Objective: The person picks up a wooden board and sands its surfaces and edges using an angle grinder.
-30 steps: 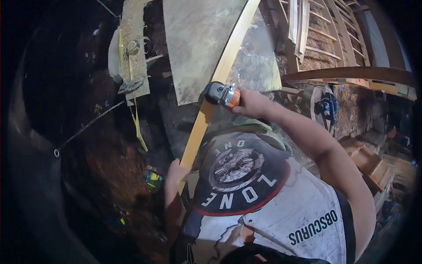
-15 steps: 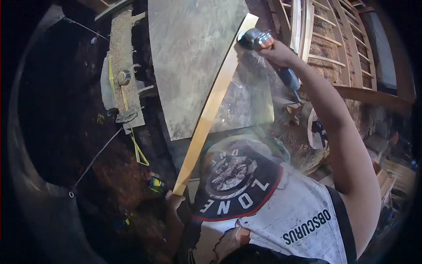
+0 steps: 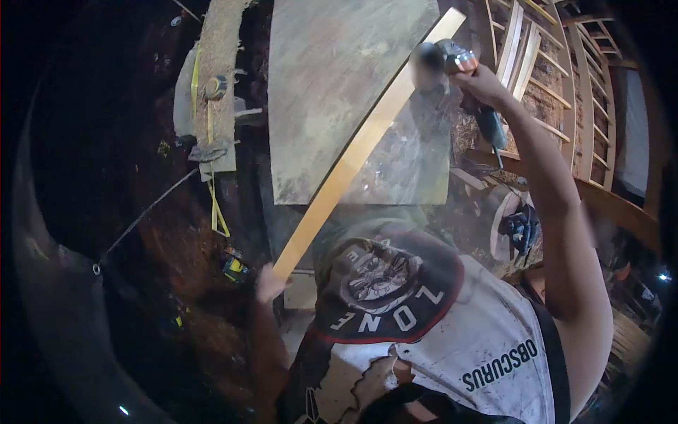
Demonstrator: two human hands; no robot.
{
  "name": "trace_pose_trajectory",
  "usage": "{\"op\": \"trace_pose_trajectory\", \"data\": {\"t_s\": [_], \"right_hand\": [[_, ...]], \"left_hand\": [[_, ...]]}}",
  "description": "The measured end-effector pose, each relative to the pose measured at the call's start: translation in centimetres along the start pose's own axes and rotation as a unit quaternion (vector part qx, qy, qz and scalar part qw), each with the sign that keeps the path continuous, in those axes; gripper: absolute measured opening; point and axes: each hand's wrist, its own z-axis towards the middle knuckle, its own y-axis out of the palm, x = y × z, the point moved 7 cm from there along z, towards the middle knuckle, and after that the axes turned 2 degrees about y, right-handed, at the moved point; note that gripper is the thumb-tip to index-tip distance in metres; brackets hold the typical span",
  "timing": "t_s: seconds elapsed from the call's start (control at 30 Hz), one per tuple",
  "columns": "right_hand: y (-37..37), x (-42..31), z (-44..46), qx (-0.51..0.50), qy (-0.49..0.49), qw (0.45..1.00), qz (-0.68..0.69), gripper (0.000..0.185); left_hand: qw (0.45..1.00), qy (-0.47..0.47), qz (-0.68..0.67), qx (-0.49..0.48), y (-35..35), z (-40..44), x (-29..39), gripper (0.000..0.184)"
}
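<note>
A long pale wooden plank (image 3: 360, 145) lies slanted across a large dusty board (image 3: 339, 71), its near end reaching past the board's edge. My left hand (image 3: 270, 284) is closed round that near end. Near the far end, my right hand (image 3: 482, 83) grips an angle grinder (image 3: 458, 58) by its orange and silver front part. The grinder's dark disc rests at or just over the plank; contact cannot be made out. Its grey-blue body hangs down beside my right wrist.
On the left a rough plank (image 3: 219, 85) bears a tape roll and a yellow strap. A yellow-green tool (image 3: 234, 267) lies below it. Wooden slatted frames (image 3: 579, 92) stand at the upper right, with a dark blue tool (image 3: 520, 227) beneath them.
My right hand and the grinder have moved up the plank from its middle towards its far end. The plank has shifted and now slants more to the right.
</note>
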Motion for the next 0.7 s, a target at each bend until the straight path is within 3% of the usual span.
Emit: {"op": "trace_pose_trajectory", "data": {"t_s": [0.03,0.1,0.17,0.23,0.3,0.4,0.47,0.63,0.7], "right_hand": [[1.2,-0.5,-0.6,-0.023,-0.026,0.999,0.032,0.045],[3.3,-0.2,-1.7,-0.06,0.008,0.998,0.003,0.044],[5.6,0.0,-2.6,-0.081,-0.066,0.991,0.079,0.045],[7.1,-0.2,-3.7,-0.073,-0.022,0.997,0.003,0.047],[8.9,-0.2,-4.8,-0.117,0.039,0.992,-0.027,0.035],[13.1,0.4,-6.5,-0.16,-0.007,0.987,0.017,0.037],[14.5,-1.6,-8.7,-0.176,0.016,0.984,0.037,0.04],[18.3,-2.5,-12.7,-0.217,0.022,0.976,0.011,0.043],[19.6,-3.9,-14.3,-0.238,-0.016,0.97,0.056,0.044]], "left_hand": [[0.998,0.023,0.04,0.037,-1.7,-0.5,5.3,0.052],[0.999,0.014,-0.031,-0.015,-4.8,-0.9,16.0,0.048],[0.997,0.051,-0.06,0.026,-4.3,1.8,21.8,0.048],[0.998,0.055,-0.037,-0.001,-3.9,3.9,26.0,0.056],[0.996,0.075,-0.044,-0.001,-4.0,4.5,27.1,0.059],[0.993,0.095,-0.072,-0.022,-2.4,3.9,25.8,0.064],[0.989,0.114,-0.088,-0.043,-2.1,3.7,25.3,0.065],[0.991,0.091,-0.068,-0.072,-1.9,3.4,23.7,0.065],[0.988,0.081,-0.087,-0.094,-2.3,3.1,24.1,0.064]]}}
